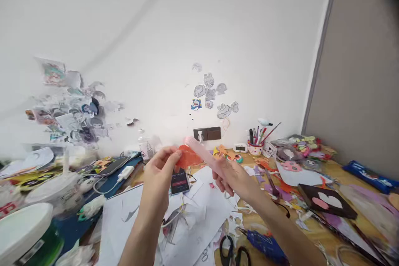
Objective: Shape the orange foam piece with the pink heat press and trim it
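Observation:
Raised above the desk, my left hand (159,169) pinches the edge of a flat orange-red piece (190,158), perhaps paper or foam. My right hand (232,175) is closed on a long pale pink strip (204,153), whose material I cannot make out. The strip slants up to the left, and its far end overlaps the orange-red piece; whether they are stuck together I cannot tell. Below the hands lie a phone (180,181) with a lit timer screen and white paper sheets (199,208).
Black-handled scissors (227,249) and a blue glue gun (264,244) lie at the front right. Paper scraps cover the wooden desk. A pen cup (254,149) and small clock (240,148) stand by the wall. On the left are a white-lidded tub (26,224) and a bottle (145,145).

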A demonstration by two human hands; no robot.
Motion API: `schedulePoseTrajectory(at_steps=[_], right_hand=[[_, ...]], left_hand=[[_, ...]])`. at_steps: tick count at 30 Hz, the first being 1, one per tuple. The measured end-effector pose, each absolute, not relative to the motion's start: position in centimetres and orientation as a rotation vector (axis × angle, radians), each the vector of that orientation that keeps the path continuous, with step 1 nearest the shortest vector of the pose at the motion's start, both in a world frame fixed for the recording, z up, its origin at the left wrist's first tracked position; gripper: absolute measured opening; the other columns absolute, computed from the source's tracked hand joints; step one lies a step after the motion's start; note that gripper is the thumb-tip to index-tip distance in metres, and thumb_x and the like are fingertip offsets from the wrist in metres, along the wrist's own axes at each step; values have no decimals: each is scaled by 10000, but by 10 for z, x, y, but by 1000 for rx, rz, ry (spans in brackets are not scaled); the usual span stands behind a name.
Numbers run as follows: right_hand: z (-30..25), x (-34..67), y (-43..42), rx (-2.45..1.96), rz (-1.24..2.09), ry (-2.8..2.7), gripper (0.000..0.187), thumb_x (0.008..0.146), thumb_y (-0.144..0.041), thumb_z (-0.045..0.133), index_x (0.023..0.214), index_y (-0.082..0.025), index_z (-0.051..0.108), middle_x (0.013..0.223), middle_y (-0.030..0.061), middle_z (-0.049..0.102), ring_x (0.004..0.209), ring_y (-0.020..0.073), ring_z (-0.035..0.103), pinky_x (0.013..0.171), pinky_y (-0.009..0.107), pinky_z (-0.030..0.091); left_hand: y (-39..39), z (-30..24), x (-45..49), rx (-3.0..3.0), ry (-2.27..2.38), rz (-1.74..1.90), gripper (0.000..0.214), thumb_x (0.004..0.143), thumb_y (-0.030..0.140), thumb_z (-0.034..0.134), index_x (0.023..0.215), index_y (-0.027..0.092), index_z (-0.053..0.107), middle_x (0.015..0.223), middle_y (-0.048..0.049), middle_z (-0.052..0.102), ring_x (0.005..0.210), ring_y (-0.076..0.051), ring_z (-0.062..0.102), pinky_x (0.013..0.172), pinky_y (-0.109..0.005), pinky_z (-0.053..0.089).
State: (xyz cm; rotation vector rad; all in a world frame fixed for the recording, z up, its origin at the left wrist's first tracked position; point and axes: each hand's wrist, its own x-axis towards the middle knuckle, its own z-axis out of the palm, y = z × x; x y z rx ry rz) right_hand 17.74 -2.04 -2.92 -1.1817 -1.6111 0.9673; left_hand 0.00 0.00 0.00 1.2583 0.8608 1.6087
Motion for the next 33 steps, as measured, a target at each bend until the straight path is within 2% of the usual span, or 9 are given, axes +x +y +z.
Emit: schedulePoseTrajectory(at_steps=[4,9,12,17,23,27,29,31,33], right_hand=[[-31,174,-22,-1208,944,-1592,651,790,-749,267,576,-172,478,401,-36,435,321,45,329,383,199,264],[-28,177,-22,-1226,938,-1527,633,806,-738,232,598,-188,466,411,-40,427,345,55,327,382,204,248],[-25,179,-23,-1225,952,-1503,628,806,-739,212,610,-196,457,411,-43,436,328,59,326,374,212,243],[-26,177,-21,-1195,972,-1512,641,806,-740,209,601,-186,456,424,-38,476,322,51,361,393,209,269],[-35,175,-15,-1195,1031,-1514,650,803,-745,184,651,-181,468,439,-35,514,305,61,411,388,205,291],[-38,180,-9,-1226,1036,-1512,646,809,-737,181,670,-178,472,450,-34,528,308,62,422,398,206,302],[-39,182,-6,-1225,1036,-1524,644,807,-739,181,671,-181,471,446,-36,523,311,64,415,396,209,297],[-41,184,-2,-1224,1037,-1535,649,804,-743,171,672,-184,473,441,-36,519,314,69,414,390,212,291],[-42,185,0,-1233,1028,-1533,646,811,-734,169,677,-185,480,446,-32,522,318,73,417,392,214,297]], left_hand=[[-3,-1,-2,1293,849,1621,171,727,315,677,750,171,587,677,40,498,578,-71,381,538,-164,333],[-4,0,-5,1361,862,1644,155,766,328,633,727,186,583,571,63,414,569,-81,353,567,-165,329],[-3,0,-7,1394,904,1646,158,740,309,657,677,180,592,594,51,469,589,-85,377,553,-162,328],[-6,1,-7,1466,980,1620,182,733,360,648,709,181,628,680,23,584,628,-99,446,569,-178,364],[4,2,-18,1563,1175,1544,191,760,357,587,732,171,623,676,15,610,656,-115,496,595,-199,394],[31,-7,-39,1650,1415,1331,184,795,326,587,768,150,634,711,0,621,672,-137,546,609,-239,437],[48,-17,-49,1680,1557,1175,170,818,289,597,829,124,636,789,-20,631,699,-156,583,629,-286,479],[62,-27,-56,1676,1675,1072,222,854,294,572,999,129,605,998,-50,625,835,-190,611,706,-351,516],[69,-32,-60,1662,1729,1035,267,869,294,557,1091,147,571,1106,-70,595,914,-208,606,753,-386,521]])
